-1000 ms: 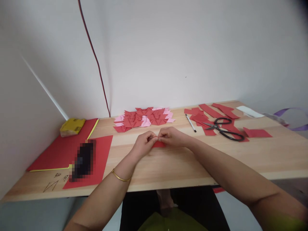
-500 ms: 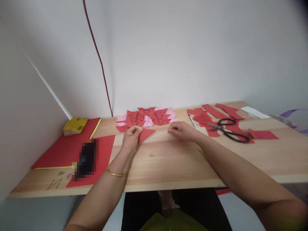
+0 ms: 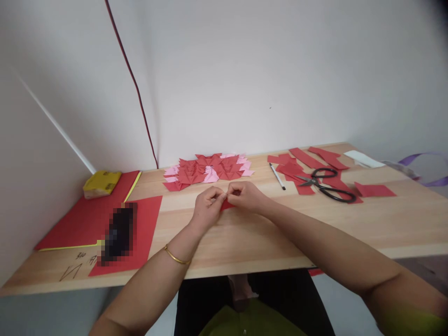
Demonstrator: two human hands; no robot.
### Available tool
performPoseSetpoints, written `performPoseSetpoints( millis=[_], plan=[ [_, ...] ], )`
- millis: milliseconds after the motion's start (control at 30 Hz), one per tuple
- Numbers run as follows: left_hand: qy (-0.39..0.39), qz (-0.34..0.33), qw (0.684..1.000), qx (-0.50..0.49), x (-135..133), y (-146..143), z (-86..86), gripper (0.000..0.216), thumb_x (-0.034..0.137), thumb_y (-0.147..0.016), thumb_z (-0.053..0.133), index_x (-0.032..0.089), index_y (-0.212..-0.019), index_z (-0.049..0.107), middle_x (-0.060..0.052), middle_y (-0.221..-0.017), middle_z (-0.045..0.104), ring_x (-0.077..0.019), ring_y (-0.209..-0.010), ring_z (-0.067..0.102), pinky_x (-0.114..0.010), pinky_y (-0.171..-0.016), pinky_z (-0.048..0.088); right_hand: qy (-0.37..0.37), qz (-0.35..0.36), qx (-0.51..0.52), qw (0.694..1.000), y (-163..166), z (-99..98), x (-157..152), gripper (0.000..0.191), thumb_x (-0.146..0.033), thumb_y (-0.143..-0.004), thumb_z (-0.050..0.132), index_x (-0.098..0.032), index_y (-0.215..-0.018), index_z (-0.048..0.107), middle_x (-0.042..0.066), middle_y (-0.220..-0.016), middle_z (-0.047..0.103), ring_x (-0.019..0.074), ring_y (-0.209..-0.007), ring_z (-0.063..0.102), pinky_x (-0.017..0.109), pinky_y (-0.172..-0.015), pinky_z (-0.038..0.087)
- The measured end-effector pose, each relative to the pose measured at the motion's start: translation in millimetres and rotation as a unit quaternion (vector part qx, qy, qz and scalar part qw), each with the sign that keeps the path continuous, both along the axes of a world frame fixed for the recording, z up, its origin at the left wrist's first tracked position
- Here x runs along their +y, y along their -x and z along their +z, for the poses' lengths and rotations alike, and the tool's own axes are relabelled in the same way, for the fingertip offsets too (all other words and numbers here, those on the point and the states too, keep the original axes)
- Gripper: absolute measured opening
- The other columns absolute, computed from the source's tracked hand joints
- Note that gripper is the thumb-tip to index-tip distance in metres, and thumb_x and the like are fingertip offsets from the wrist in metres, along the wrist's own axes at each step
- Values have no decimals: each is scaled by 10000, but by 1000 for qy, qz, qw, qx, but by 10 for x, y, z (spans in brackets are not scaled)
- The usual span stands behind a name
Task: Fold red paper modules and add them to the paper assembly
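Note:
A small piece of red paper [image 3: 227,205] is pinched between my two hands above the middle of the wooden table; most of it is hidden by the fingers. My left hand [image 3: 209,205] grips its left side with thumb and forefinger. From the right, my right hand [image 3: 247,196] pinches it, fingertips meeting those of the left. Just beyond the hands lies a cluster of folded red and pink paper pieces [image 3: 196,171] near the wall.
Black-handled scissors [image 3: 317,184] lie on red paper scraps [image 3: 301,158] at the right, beside a pen [image 3: 277,176] and a white strip [image 3: 363,158]. Red sheets [image 3: 147,224], a yellow packet [image 3: 102,184] and a blurred-out dark object [image 3: 118,235] are at the left of the table [image 3: 245,247].
My right hand has moved left and taken hold of the red paper. My left hand has shifted right with the paper, so both hands now meet. The view has shifted slightly.

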State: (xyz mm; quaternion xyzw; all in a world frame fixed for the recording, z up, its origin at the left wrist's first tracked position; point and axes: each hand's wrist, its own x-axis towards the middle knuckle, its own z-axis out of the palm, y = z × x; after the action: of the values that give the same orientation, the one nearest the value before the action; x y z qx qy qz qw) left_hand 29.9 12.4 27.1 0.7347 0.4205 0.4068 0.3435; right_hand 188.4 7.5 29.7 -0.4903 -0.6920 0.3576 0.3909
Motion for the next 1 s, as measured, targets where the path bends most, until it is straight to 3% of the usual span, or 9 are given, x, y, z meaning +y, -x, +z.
performPoseSetpoints(
  millis=[167, 267, 300, 400, 567, 733, 800, 1000],
  plan=[
    [-5, 42, 997, -59, 96, 158, 16, 179, 303, -769, 573, 165, -656, 582, -1, -690, 582, -125, -684, 514, -238, -673, 405, 31, -3, 6, 1000, -187, -31, 54, 80, -194, -650, 498, -163, -582, 527, -21, -604, 526, 96, -574, 451, 212, -522, 323],
    [22, 126, 978, -164, 207, 279, -39, 170, 332, -754, 588, 170, -705, 582, 13, -686, 577, -114, -660, 502, -232, -672, 413, 27, -57, -9, 998, -337, -31, 102, 103, -216, -652, 526, -158, -567, 533, -11, -616, 527, 105, -582, 459, 228, -545, 335],
    [35, 126, 976, -173, 230, 296, -62, 167, 333, -747, 599, 170, -714, 583, 14, -688, 579, -114, -662, 504, -233, -676, 417, 21, -87, -7, 996, -363, -18, 111, 113, -237, -664, 539, -160, -582, 538, -12, -605, 520, 105, -571, 448, 230, -538, 328],
    [44, 84, 984, -149, 224, 258, -96, 184, 346, -755, 600, 167, -714, 602, 4, -709, 597, -123, -686, 517, -245, -697, 425, -7, -96, 3, 995, -330, 31, 100, 201, -348, -742, 548, -162, -676, 586, -2, -643, 550, 114, -595, 461, 234, -558, 341],
    [23, 28, 995, -95, 101, 115, -30, 206, 345, -780, 589, 162, -690, 618, -1, -689, 595, -127, -691, 524, -253, -709, 422, -21, 22, 12, 999, -132, 3, 34, 235, -400, -770, 579, -167, -767, 610, 13, -716, 588, 121, -654, 497, 237, -608, 378],
    [128, -21, 976, -175, 108, 117, -63, 228, 354, -741, 641, 155, -849, 666, -44, -864, 664, -157, -801, 583, -296, -784, 450, 0, 14, 64, 998, -149, -66, 39, 259, -418, -775, 586, -165, -724, 575, -11, -658, 532, 101, -594, 451, 228, -563, 359],
    [137, -18, 974, -180, 119, 126, -78, 220, 341, -721, 659, 151, -833, 667, -43, -849, 668, -155, -787, 584, -295, -775, 452, 13, 14, 65, 998, -175, -61, 37, 260, -422, -775, 586, -165, -736, 576, -12, -665, 533, 100, -591, 451, 229, -562, 362],
    [88, -29, 994, -58, 49, 61, 20, 128, 279, -720, 619, 154, -711, 644, -17, -714, 631, -128, -677, 542, -243, -648, 415, -17, 45, 47, 998, -98, 23, -12, 198, -364, -778, 589, -169, -813, 592, 19, -749, 591, 125, -678, 506, 243, -623, 403]
  ],
)
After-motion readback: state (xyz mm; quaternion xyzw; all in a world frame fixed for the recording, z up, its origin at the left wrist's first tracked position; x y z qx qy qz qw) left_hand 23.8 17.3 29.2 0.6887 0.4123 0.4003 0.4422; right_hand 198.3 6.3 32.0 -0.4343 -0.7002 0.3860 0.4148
